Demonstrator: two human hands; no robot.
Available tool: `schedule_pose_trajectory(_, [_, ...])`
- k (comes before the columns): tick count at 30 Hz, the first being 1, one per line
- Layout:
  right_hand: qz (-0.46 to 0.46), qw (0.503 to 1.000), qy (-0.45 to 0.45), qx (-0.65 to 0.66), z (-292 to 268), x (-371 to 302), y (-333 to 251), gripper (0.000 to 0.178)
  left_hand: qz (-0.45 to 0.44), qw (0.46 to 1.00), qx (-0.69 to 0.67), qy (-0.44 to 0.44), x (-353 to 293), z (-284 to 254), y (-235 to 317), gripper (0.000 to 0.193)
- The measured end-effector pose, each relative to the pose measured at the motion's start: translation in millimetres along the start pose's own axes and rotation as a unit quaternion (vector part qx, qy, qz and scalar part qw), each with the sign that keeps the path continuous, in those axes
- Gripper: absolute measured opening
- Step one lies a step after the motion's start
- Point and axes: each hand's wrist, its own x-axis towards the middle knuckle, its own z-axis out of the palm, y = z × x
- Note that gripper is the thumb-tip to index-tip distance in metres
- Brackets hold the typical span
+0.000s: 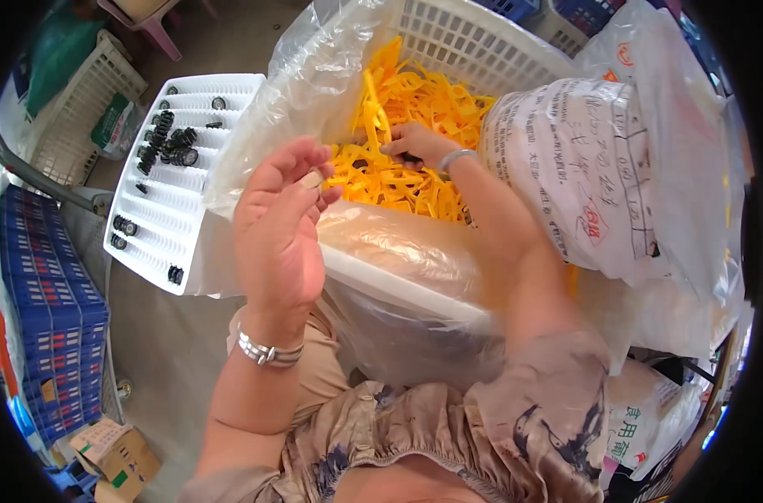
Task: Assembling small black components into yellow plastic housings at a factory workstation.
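White crate point(455, 38): lined with clear plastic sheeting point(310, 80), which is draped over its rim.
Yellow pieces point(390, 186): heaped loosely inside the crate; thin, strip-like shapes can be made out.
Right hand point(419, 147): lowered into the crate among the yellow pieces; fingers bent, with a small dark thing point(410, 157) seen at them; whether it is clamped cannot be told.
Left hand point(282, 201): raised over the crate's near left corner; fingers curled, thumb drawn in toward them; whether the tips are pressed together cannot be told.
White ribbed tray point(168, 220): placed left of the crate; black ringed parts point(179, 157) are scattered and bunched on it.
Printed sack point(549, 168): set against the crate's right side.
Blue crates point(50, 310): stacked far left of the white crate.
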Motion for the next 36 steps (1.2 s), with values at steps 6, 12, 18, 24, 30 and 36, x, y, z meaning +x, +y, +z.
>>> schedule_pose_trajectory(6, [-0.12,0.954,-0.237,0.141,40,-158,-63,0.022,-0.04,0.998,0.011,-0.043,-5,31,-10,0.046])
schedule_pose_trajectory(12, [-0.157,0.952,-0.193,0.181,96,-234,-33,0.028,-0.266,0.915,-0.016,-0.302,-2,34,-33,0.052])
schedule_pose_trajectory(18, [-0.182,0.88,0.11,0.425,104,-277,-2,0.036,-0.156,0.95,-0.129,-0.236,-22,62,-39,0.034])
schedule_pose_trajectory(24, [-0.234,0.852,0.19,0.428,95,-291,19,0.04,0.005,0.946,0.142,-0.292,-48,71,-69,0.057])
schedule_pose_trajectory(30, [-0.237,0.862,0.176,0.411,96,-294,22,0.049,0.149,0.821,0.362,-0.416,-71,87,-83,0.068])
schedule_pose_trajectory(36, [-0.27,0.874,0.159,0.373,92,-281,33,0.057,-0.012,0.834,0.361,-0.417,-69,90,-86,0.067])
